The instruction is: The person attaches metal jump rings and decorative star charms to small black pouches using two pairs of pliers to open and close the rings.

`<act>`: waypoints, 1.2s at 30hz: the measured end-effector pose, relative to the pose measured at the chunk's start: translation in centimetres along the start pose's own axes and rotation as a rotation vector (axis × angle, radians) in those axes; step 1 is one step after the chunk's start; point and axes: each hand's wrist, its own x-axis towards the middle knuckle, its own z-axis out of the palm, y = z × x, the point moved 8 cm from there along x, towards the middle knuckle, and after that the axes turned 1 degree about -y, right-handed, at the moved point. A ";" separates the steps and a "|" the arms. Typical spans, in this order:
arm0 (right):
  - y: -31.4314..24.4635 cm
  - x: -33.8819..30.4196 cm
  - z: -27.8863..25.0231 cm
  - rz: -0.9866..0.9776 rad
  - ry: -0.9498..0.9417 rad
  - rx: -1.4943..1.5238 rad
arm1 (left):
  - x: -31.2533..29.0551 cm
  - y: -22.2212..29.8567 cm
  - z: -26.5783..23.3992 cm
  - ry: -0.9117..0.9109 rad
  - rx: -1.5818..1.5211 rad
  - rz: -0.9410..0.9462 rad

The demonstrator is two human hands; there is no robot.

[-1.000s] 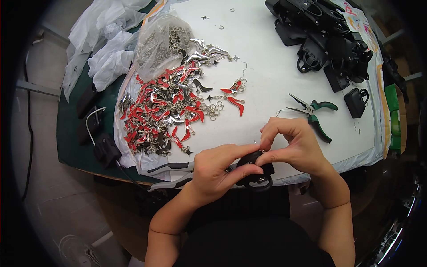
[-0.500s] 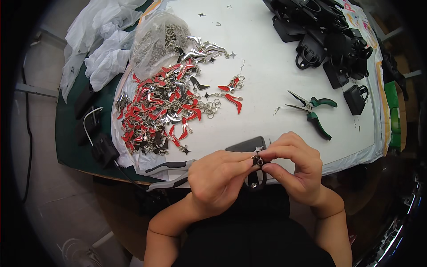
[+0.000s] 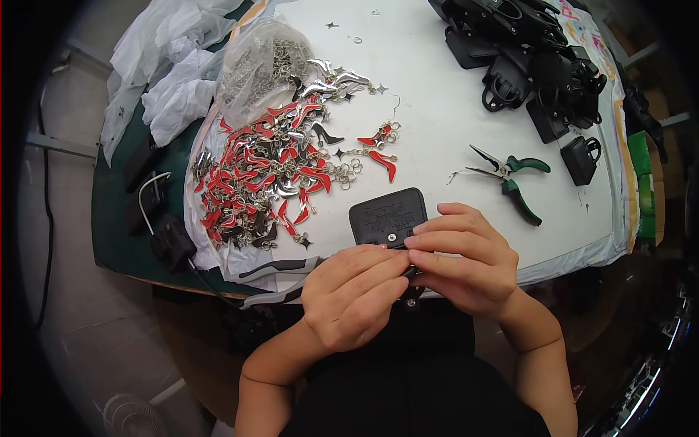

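At the table's front edge both hands hold a small black mini bag [image 3: 388, 207]. Its flat, embossed panel with a metal snap stands out beyond my fingers, and a dark strap with a stud hangs below them. My left hand [image 3: 349, 295] grips it from the left, fingers bent. My right hand [image 3: 466, 262] is closed on the other side, its fingertips meeting the left ones. The spot where they pinch is mostly hidden. Left of my left hand lie grey-handled pliers [image 3: 280, 269], their front end covered by that hand.
A heap of red, black and silver shoe charms [image 3: 255, 175] lies at left beside a clear bag of metal rings [image 3: 266, 69]. Green-handled needle-nose pliers [image 3: 510, 175] rest open at right. Black mini bags [image 3: 524, 65] are piled at the far right, with a single one [image 3: 581, 160] nearer.
The mini bag has tilted, so more of its embossed panel and snap shows. My right fingers have stretched over its edge; the star charm and ring at my fingertips no longer show.
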 end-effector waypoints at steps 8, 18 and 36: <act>-1.3 -0.9 -0.2 -0.018 0.143 -0.097 | -0.2 -0.7 0.0 0.037 0.023 -0.075; -1.5 0.6 0.1 0.090 -0.014 -0.271 | -0.7 -0.6 0.2 0.076 0.081 -0.043; -1.4 1.0 -0.1 -0.022 -0.250 -0.231 | -8.1 -4.2 -6.3 -0.390 0.499 -0.332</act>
